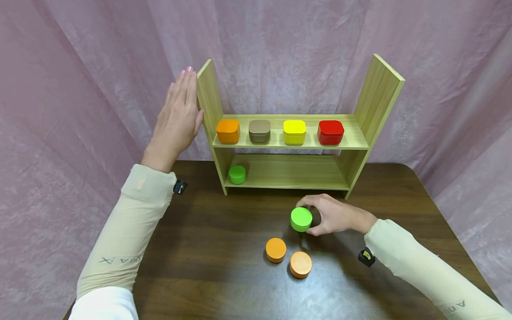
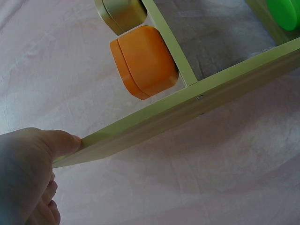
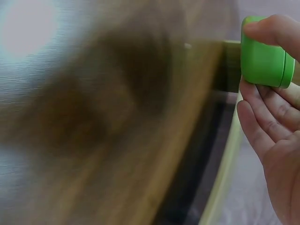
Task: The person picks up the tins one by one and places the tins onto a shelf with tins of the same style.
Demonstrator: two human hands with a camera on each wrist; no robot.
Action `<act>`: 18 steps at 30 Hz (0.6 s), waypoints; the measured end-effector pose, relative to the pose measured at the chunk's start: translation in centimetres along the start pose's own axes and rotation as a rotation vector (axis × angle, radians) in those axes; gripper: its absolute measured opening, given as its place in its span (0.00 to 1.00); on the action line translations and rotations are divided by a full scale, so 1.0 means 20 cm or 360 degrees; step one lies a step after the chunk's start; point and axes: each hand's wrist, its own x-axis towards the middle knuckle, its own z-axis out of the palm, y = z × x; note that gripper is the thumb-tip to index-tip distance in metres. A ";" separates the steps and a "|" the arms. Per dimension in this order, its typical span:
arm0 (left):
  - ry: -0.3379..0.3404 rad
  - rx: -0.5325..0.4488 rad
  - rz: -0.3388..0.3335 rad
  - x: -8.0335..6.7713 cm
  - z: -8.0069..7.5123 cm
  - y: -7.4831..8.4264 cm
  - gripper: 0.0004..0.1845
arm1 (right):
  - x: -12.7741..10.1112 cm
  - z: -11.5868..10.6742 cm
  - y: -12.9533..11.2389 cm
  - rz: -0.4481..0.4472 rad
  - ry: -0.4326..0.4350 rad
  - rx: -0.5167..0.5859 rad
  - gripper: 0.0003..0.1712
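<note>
My right hand [image 1: 334,216] pinches a bright green round lidded tin [image 1: 301,219] between thumb and fingers, in front of the shelf and over the table. In the right wrist view, the green tin [image 3: 265,58] shows its lid seam, with the thumb on one side. My left hand [image 1: 178,113] lies with straight fingers along the outside of the shelf's left side panel [image 1: 210,93]. The left wrist view has its thumb [image 2: 65,142] touching the panel's edge. Another green round tin [image 1: 238,175] stands at the left end of the wooden shelf's [image 1: 292,171] lower board.
On the upper board stand square tins: orange [image 1: 228,132], brown [image 1: 259,132], yellow [image 1: 294,132] and red [image 1: 330,133]. An orange round tin [image 1: 276,250] and a pale orange round tin [image 1: 300,264] sit on the dark table [image 1: 208,266]. A pink curtain [image 1: 288,58] hangs behind.
</note>
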 end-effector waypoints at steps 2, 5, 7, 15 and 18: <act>-0.0002 -0.0003 -0.0002 0.00 0.00 0.00 0.43 | 0.04 -0.02 0.00 0.0011 0.0029 -0.0004 0.33; -0.0003 -0.0008 -0.0004 0.00 0.00 0.00 0.43 | 0.10 -0.04 0.01 0.0018 0.0063 -0.0014 0.33; -0.0003 -0.0005 -0.0003 0.00 0.00 0.00 0.43 | 0.13 -0.04 0.02 0.0017 0.0077 -0.0012 0.34; -0.0006 -0.0001 -0.0004 0.00 0.00 0.00 0.44 | 0.26 -0.03 0.04 0.0033 0.0119 0.0011 0.34; -0.0005 -0.0001 -0.0006 0.00 0.00 0.00 0.43 | 0.31 -0.02 0.04 0.0024 0.0156 0.0021 0.34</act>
